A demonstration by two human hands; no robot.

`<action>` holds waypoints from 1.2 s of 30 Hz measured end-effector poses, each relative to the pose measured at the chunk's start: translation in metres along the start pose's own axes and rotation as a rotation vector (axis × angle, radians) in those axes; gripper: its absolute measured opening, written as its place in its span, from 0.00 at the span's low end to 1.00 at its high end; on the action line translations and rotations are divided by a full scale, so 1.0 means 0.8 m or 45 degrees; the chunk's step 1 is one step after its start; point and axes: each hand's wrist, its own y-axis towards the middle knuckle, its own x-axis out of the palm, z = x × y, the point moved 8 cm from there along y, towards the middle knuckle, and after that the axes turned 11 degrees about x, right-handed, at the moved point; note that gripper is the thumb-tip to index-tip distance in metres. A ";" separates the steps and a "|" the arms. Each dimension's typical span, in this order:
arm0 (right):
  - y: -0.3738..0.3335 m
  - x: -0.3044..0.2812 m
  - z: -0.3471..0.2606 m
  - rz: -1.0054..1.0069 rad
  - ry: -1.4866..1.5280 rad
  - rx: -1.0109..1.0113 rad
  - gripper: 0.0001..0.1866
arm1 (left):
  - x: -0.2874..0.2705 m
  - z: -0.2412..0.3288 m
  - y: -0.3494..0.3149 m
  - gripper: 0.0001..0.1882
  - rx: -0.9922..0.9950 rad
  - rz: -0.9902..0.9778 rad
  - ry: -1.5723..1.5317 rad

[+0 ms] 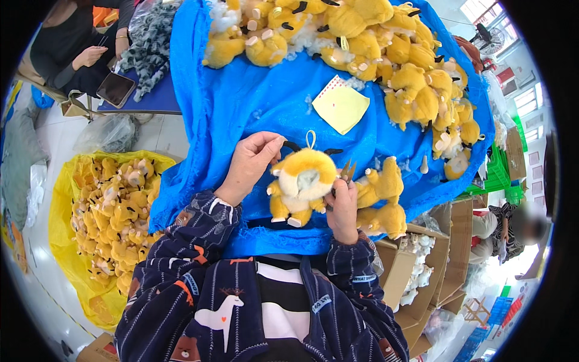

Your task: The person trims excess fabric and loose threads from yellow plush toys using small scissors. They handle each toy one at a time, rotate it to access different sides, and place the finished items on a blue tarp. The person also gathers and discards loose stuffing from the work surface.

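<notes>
A yellow plush toy with a cream front, black horns and a hanging loop is upright before me. A pale patch of stuffing or lining shows at its middle. My left hand is closed in a pinch at the tip of the toy's left black horn; what lies between thumb and finger is too small to tell. My right hand is closed round a pair of small scissors, blades pointing up, and touches the toy's right side. Just right of that hand lie more yellow plush toys.
Blue sheeting covers the work surface, with a heap of plush toys at the back and a yellow paper on it. A yellow sack of toys stands left, cardboard boxes right. Another person's hand is at upper left.
</notes>
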 end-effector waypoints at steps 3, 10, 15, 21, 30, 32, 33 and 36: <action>-0.001 -0.011 -0.006 0.070 0.093 -0.047 0.06 | -0.014 0.005 -0.002 0.08 0.137 0.148 0.007; 0.003 -0.007 -0.011 0.100 0.174 -0.042 0.06 | 0.018 0.065 -0.038 0.08 0.692 -0.193 0.792; 0.003 -0.005 -0.009 0.078 0.160 -0.047 0.06 | 0.067 0.067 -0.054 0.10 0.852 -0.441 1.024; -0.001 0.003 -0.003 0.055 0.009 -0.097 0.09 | 0.060 0.072 -0.040 0.05 0.867 -0.316 0.982; -0.011 0.034 0.003 -0.119 -0.059 -0.076 0.16 | 0.023 -0.036 -0.022 0.24 -0.056 -0.255 0.290; -0.013 0.039 0.009 -0.167 -0.040 -0.049 0.14 | 0.028 -0.043 -0.025 0.20 -0.117 -0.306 0.212; -0.014 0.041 0.013 -0.191 -0.025 -0.030 0.13 | 0.032 -0.046 -0.027 0.19 -0.146 -0.331 0.173; -0.014 0.042 0.023 -0.189 0.028 -0.013 0.09 | 0.029 -0.045 -0.032 0.16 -0.008 -0.197 0.406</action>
